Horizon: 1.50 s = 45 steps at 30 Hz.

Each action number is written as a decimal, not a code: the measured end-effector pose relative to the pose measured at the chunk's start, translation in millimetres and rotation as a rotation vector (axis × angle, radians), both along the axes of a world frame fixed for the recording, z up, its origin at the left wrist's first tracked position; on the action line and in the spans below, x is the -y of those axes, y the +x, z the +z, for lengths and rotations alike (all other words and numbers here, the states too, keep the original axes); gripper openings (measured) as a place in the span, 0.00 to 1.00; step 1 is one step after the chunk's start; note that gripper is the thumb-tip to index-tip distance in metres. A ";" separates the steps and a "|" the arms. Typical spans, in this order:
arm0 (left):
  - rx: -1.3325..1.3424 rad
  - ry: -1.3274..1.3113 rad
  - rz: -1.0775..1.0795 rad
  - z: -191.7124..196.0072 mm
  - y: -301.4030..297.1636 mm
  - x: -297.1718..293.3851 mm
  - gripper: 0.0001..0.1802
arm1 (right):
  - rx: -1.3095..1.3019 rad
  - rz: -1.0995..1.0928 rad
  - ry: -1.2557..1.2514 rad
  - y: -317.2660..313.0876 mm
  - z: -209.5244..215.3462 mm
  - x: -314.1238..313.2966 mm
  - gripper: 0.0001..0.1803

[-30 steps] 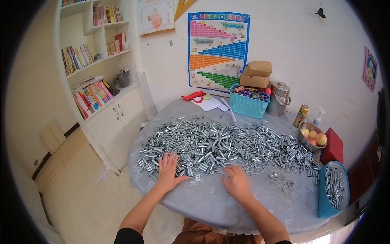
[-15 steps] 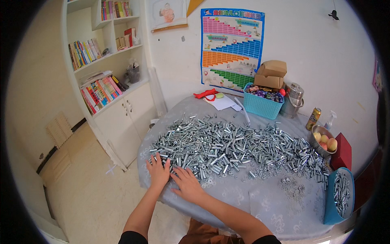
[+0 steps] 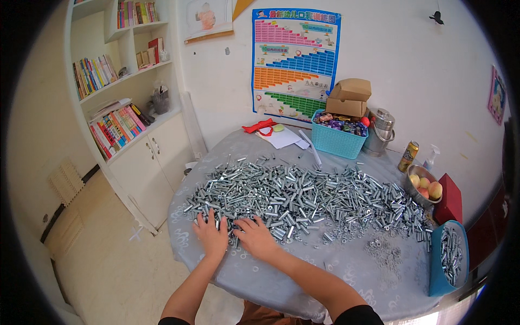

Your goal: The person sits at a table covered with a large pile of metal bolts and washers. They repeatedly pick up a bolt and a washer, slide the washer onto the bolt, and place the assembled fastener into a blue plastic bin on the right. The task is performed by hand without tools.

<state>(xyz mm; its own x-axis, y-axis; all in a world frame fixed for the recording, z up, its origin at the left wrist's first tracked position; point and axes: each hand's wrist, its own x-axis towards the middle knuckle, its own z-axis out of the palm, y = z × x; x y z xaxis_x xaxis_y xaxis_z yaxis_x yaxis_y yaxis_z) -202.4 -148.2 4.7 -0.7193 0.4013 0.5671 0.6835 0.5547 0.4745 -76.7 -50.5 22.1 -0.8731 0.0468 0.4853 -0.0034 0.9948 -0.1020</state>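
Observation:
A broad heap of silvery metal sleeves and small cylinders (image 3: 303, 197) spreads across the grey cloth-covered table (image 3: 303, 281). At the heap's near left edge, my left hand (image 3: 212, 236) rests with its fingers spread over the pieces. Close beside it lies my right hand (image 3: 258, 239), fingers apart and touching the pieces along the same edge. Neither hand grips a piece that I can see; what is beneath the fingertips is hidden. Small rings like washers (image 3: 383, 252) form a loose patch at the right, in front of the heap.
At the right edge stands a blue bin (image 3: 436, 260) of metal cylinders. Behind it are a red box (image 3: 450, 197), a metal bowl (image 3: 416, 190) of fruit, a can (image 3: 408, 157) and a steel pot (image 3: 379, 135). A turquoise basket (image 3: 338, 142) sits at the back, bookshelves (image 3: 122, 81) at left.
The whole view has swung slightly to the right. Both hands have shifted a little rightward along the heap's near edge, the right hand also slightly farther into the pieces.

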 end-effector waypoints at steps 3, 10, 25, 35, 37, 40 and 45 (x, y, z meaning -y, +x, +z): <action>0.022 0.103 -0.099 5.1 12.0 -14.5 0.22 | -0.011 -0.008 0.066 2.9 4.4 -8.6 0.18; -0.011 0.086 -0.140 12.8 38.1 -40.4 0.19 | -0.041 -0.026 0.121 21.2 9.5 -35.9 0.21; -0.050 0.044 -0.175 11.3 44.5 -54.5 0.21 | -0.091 -0.139 0.192 46.6 22.1 -65.7 0.15; -0.085 -0.010 -0.254 16.9 46.8 -60.3 0.20 | -0.194 -0.310 0.104 58.3 14.4 -101.1 0.16; -0.112 -0.048 -0.251 19.8 48.1 -64.0 0.20 | -0.176 -0.339 0.088 63.4 16.7 -106.7 0.16; -0.144 -0.026 -0.339 17.5 46.5 -73.5 0.19 | -0.270 -0.400 0.107 69.7 13.0 -118.9 0.13; -0.181 -0.031 -0.402 23.5 57.1 -90.0 0.20 | -0.254 -0.515 0.042 89.0 12.3 -137.7 0.12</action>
<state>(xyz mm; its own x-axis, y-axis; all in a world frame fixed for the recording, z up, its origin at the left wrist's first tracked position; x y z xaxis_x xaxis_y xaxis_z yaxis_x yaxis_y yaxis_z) -145.4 -58.2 28.2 -0.3926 0.6476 0.6530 0.9185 0.2396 0.3146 12.3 87.2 34.4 -0.5988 0.4114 0.6872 0.4637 0.8776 -0.1214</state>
